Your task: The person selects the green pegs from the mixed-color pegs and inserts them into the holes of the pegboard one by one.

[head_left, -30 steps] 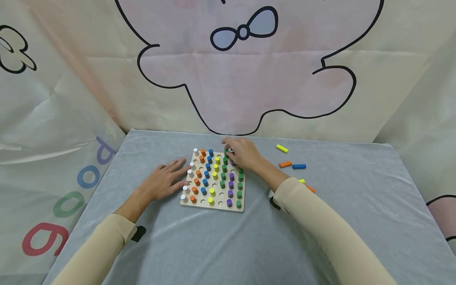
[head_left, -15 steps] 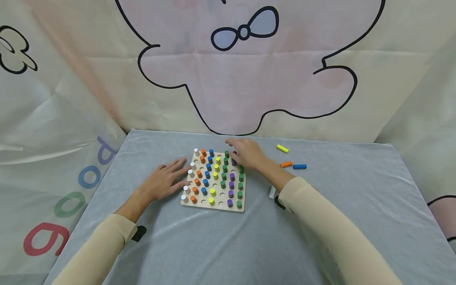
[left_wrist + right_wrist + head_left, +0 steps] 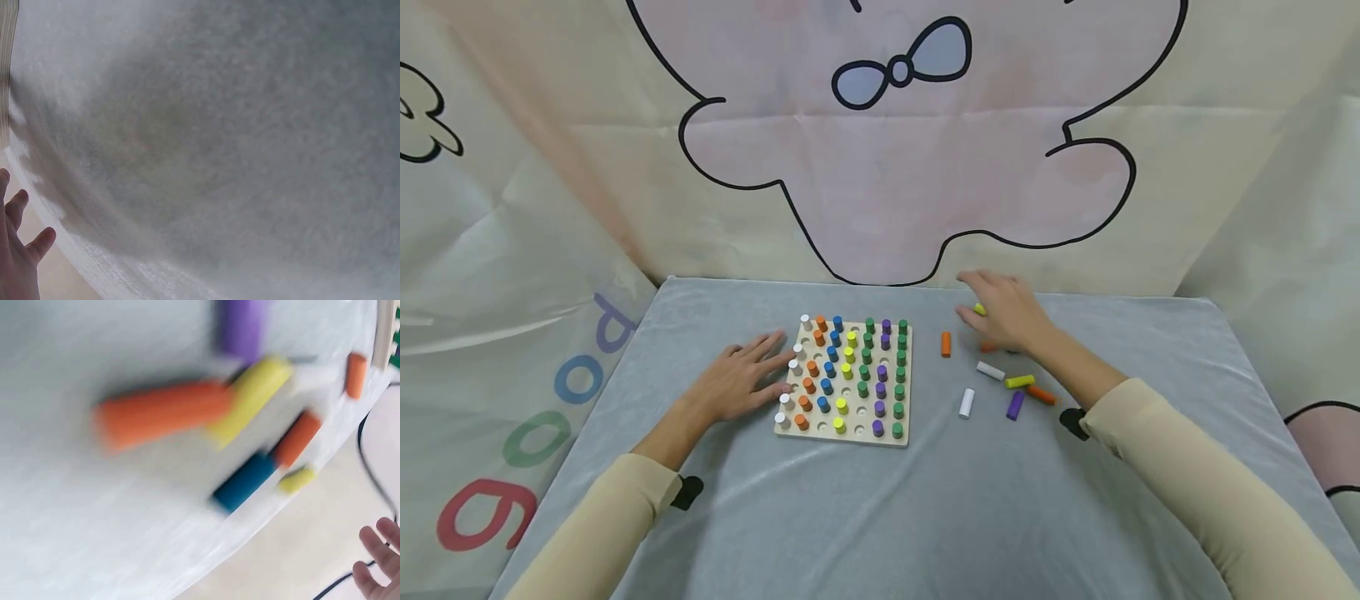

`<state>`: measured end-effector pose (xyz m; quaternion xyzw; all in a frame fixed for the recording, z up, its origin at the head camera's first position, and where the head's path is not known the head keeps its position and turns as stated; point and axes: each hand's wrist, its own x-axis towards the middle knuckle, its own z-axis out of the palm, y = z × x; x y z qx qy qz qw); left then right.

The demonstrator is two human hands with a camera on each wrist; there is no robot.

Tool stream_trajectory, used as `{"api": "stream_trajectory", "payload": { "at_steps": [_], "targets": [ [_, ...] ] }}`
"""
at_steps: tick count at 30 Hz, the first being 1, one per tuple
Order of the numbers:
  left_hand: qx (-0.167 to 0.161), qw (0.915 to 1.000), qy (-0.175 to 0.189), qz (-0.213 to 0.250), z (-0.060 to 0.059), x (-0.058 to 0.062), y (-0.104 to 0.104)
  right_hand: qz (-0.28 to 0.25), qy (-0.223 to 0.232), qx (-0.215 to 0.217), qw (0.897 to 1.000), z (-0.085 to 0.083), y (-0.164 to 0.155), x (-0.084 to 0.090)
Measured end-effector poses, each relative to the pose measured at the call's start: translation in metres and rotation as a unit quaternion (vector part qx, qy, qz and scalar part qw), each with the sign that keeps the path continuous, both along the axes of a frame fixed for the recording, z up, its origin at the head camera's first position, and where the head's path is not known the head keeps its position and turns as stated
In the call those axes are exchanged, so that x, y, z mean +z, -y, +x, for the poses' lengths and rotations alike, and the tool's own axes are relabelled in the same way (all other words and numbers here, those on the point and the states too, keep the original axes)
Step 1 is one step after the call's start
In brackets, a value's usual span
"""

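Note:
A pale wooden pegboard (image 3: 853, 433) lies on the grey cloth, with coloured pegs standing upright in rows. Along its left edge my left hand (image 3: 737, 379) rests with fingers spread, fingertips at the board. My right hand (image 3: 1003, 312) hovers over the loose pegs at the back right, fingers extended and nothing visible in its grasp. Just by its thumb, a yellow peg (image 3: 979, 308) is partly covered. Under the wrist, an orange peg (image 3: 987, 347) is mostly hidden; a blue peg (image 3: 244, 481) touches it in the right wrist view.
Right of the board lie more loose pegs: an orange peg (image 3: 946, 344), two white pegs (image 3: 966, 404), a yellow peg (image 3: 1019, 382), another orange peg (image 3: 1042, 395) and a purple peg (image 3: 1015, 406). A printed curtain (image 3: 880, 200) rises behind the table's back edge.
My right hand has left the board's far right corner and moved right, over the loose pegs. The far end of the purple row is uncovered, with a peg standing there. My left hand stays put.

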<state>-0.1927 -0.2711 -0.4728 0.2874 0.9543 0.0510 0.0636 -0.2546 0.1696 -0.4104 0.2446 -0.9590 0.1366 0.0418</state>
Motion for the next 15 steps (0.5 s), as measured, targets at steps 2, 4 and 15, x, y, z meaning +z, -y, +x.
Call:
{"api": "stream_trajectory", "payload": {
  "at_steps": [2,4,15],
  "targets": [
    [-0.001,1.0,-0.004,0.001,0.0,0.0,0.0,0.006,0.01,-0.027,1.0,0.003,-0.018,0.001],
    [-0.003,1.0,-0.005,0.002,-0.001,0.0,0.0,0.015,0.014,-0.05,0.999,0.007,-0.036,0.001],
    [-0.03,0.9987,-0.04,0.008,-0.007,0.007,-0.001,0.049,-0.008,-0.126,0.991,0.031,-0.122,-0.002]
  ]
}}
